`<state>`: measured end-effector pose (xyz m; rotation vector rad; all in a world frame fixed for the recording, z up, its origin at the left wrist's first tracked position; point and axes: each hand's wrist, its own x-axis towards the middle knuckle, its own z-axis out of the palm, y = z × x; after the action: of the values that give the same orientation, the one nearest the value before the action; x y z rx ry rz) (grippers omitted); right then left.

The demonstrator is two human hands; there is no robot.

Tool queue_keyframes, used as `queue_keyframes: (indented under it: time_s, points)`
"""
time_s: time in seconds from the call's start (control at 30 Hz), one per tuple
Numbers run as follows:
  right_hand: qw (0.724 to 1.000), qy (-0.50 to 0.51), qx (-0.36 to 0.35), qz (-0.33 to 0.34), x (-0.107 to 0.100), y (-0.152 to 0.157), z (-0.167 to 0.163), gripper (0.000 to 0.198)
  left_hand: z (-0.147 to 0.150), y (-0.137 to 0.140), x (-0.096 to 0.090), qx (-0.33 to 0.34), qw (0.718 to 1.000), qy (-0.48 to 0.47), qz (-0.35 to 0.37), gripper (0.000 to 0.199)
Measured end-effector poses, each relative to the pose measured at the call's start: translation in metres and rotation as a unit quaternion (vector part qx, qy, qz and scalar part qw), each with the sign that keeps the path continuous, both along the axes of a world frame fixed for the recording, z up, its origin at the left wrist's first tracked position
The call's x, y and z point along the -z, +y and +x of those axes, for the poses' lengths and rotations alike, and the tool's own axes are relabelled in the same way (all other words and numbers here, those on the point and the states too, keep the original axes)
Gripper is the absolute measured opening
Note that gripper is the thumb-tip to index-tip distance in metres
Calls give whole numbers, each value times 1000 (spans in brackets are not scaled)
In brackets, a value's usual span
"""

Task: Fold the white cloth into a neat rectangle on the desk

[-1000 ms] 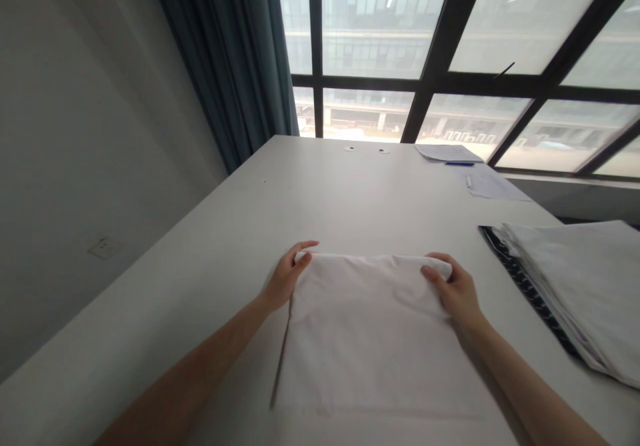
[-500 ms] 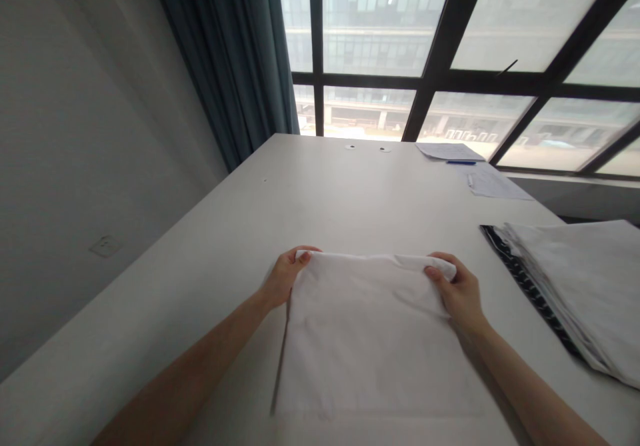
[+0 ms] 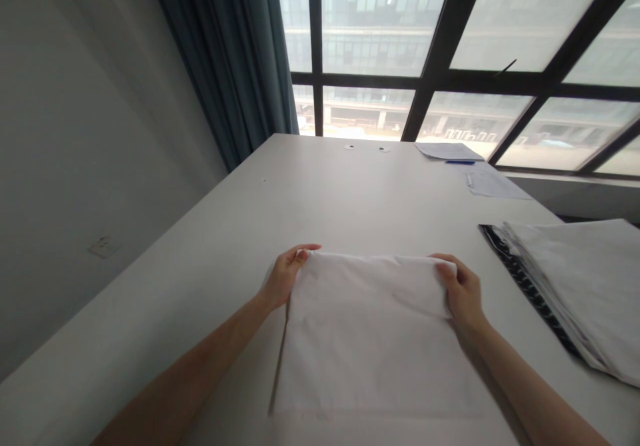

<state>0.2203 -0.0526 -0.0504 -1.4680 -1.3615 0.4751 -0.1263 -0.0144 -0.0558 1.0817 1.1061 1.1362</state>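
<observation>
A folded white cloth (image 3: 373, 339) lies in front of me on the white table (image 3: 330, 206). At its far left corner my left hand (image 3: 286, 274) pinches the edge, thumb on top and fingers behind. The far right corner is gripped by my right hand (image 3: 463, 289), its thumb resting on the upper layer and its other fingers partly hidden behind the fabric. A thin dark line runs along the cloth's left side. Light creases cross the upper part of the fabric.
To the right lies a stack of folded white cloths (image 3: 590, 286) with a black, white-marked edge (image 3: 530, 293). Papers (image 3: 450, 151) and a blue pen (image 3: 460, 163) lie at the far right. Beyond the table are windows and a blue curtain (image 3: 240, 59); a wall socket (image 3: 103, 247) is at left.
My right thumb has shifted slightly up and right along the cloth's corner. The rolled fold at the far right corner looks flatter. My left hand has barely moved.
</observation>
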Motion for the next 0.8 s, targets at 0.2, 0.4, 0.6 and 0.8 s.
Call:
queue_keyframes:
  time_s: [0.2,0.4,0.6,0.8]
  points:
    - [1000,1,8,-3,0,0,-1,44,-1,1,-3,25,994,-92,-59,60]
    - [1000,3,9,-4,3,2,-1,42,0,3,-1,19,996,-65,-59,59]
    - [999,36,-3,-10,4,2,2,40,0,1,-1,-4,999,49,-1,55]
    - [996,80,15,-28,11,6,9,46,-1,0,-8,-68,967,201,137,49]
